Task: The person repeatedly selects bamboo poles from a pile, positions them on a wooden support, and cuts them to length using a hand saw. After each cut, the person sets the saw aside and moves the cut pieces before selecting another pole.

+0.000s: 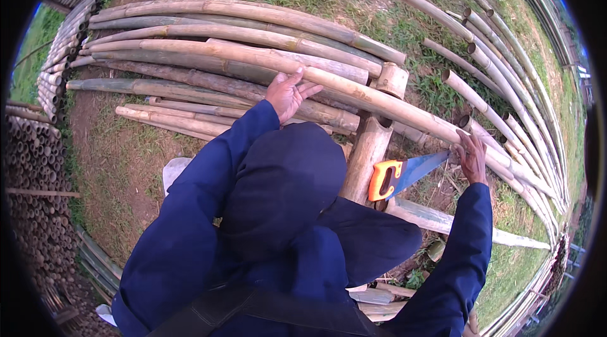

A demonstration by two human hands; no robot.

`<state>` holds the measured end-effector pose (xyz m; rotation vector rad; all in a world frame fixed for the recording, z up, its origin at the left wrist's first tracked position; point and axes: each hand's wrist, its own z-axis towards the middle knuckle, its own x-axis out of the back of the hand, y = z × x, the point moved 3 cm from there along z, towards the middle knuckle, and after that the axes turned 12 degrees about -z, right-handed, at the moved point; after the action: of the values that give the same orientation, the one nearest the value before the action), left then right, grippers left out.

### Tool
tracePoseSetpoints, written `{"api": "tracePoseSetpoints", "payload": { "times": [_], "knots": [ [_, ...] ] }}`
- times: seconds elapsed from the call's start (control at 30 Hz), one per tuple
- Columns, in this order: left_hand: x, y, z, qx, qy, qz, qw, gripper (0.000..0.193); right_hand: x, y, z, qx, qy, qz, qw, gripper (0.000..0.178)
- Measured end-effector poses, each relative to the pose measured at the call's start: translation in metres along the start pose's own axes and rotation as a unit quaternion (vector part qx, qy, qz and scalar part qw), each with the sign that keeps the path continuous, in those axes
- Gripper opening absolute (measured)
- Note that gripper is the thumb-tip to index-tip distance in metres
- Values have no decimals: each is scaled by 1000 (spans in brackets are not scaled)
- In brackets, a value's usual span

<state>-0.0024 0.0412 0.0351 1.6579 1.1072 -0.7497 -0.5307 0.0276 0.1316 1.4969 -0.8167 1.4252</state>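
Observation:
A long pale bamboo pole (pixel 373 98) runs across in front of me from far left to the right. My left hand (pixel 289 93) holds it near its middle, thumb against the near side and fingers partly spread beneath. Farther right, my right hand (pixel 471 157) is wrapped round the same pole; some fingertips are hidden. Under the pole stands a thick bamboo post (pixel 367 157) with a notched upper end. Beside it is a handsaw (pixel 414 169) with an orange handle and a blue blade, its tip close to my right hand.
Several bamboo poles (pixel 253 71) lie at the far left, and more (pixel 506 78) fan out at the right. A short bamboo piece (pixel 392 81) is just beyond the post. Another pole (pixel 423 215) lies by my knee. Cut bamboo (pixel 38 179) is stacked at the left edge.

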Motion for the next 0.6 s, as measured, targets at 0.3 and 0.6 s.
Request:
{"api": "tracePoseSetpoints", "payload": {
  "times": [0.3, 0.6],
  "knots": [
    [-46, 15, 19, -37, -151, 664, 731, 39, -48, 9, 29, -25, -47, -103, 993, 38],
    [-71, -44, 79, -54, -307, 870, 382, 85, -72, 6, 30, -35, -55, -87, 994, 41]
  ]
}}
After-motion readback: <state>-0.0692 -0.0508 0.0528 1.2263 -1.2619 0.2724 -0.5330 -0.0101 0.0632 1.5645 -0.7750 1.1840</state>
